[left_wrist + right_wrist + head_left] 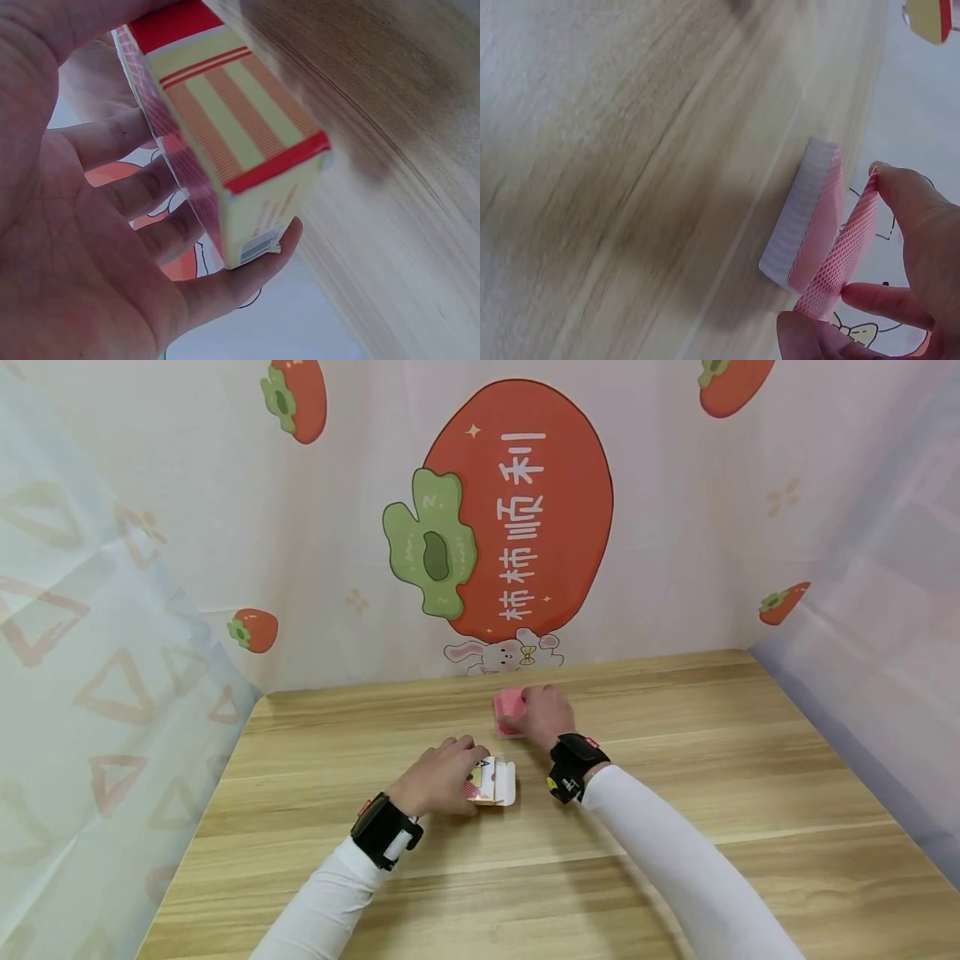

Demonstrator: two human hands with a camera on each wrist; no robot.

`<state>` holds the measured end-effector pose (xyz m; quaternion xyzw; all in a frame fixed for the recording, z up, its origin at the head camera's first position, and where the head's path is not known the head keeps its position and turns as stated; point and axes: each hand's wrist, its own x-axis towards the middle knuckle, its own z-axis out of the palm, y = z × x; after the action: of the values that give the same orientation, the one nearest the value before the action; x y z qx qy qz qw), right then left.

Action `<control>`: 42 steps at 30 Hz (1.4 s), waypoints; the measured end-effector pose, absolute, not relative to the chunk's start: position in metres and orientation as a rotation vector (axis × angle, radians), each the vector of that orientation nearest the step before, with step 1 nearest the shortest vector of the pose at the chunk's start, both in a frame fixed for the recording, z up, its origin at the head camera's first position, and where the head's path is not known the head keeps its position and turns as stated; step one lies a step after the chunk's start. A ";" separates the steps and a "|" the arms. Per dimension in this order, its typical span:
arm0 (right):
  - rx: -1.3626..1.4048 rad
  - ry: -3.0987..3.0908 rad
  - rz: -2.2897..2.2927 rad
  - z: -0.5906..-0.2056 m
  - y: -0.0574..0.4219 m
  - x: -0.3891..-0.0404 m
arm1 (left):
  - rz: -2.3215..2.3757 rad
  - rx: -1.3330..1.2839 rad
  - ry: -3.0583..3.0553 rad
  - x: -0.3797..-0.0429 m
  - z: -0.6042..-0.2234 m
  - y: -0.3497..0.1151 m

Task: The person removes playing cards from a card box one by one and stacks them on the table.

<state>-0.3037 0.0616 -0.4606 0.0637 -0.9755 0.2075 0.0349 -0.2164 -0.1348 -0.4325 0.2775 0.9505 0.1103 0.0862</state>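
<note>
My left hand [442, 777] grips a playing card box [240, 112] by its sides, close over the table. The box's white end flap [507, 783] stands open, pointing right in the head view. In the left wrist view, a finger curls under the barcode end of the box. Farther back, my right hand [546, 718] pinches a thin packet of pink-backed playing cards [847, 247] between thumb and fingers, tilted up. A thicker stack of the same playing cards [799, 217] lies on the table right beside that packet.
Both hands work over a wood-grain table [675, 860], whose back edge runs close behind the cards. A white curtain [345, 527] with persimmon prints hangs behind it. More curtain [97, 652] stands along the left side.
</note>
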 end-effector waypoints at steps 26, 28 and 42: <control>0.150 -2.951 0.472 -0.464 0.044 -0.305 | 0.333 0.826 2.824 -0.216 -0.430 -0.137; 0.146 -2.946 0.457 -0.466 0.044 -0.305 | 0.328 0.825 2.824 -0.216 -0.430 -0.138; 0.116 -2.959 0.399 -0.468 0.039 -0.306 | 0.336 0.832 2.828 -0.216 -0.433 -0.139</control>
<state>-0.3064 0.0391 -0.4681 0.0387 -0.9874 0.1332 0.0768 -0.2156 -0.1393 -0.4332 0.2793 0.9496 0.1129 0.0871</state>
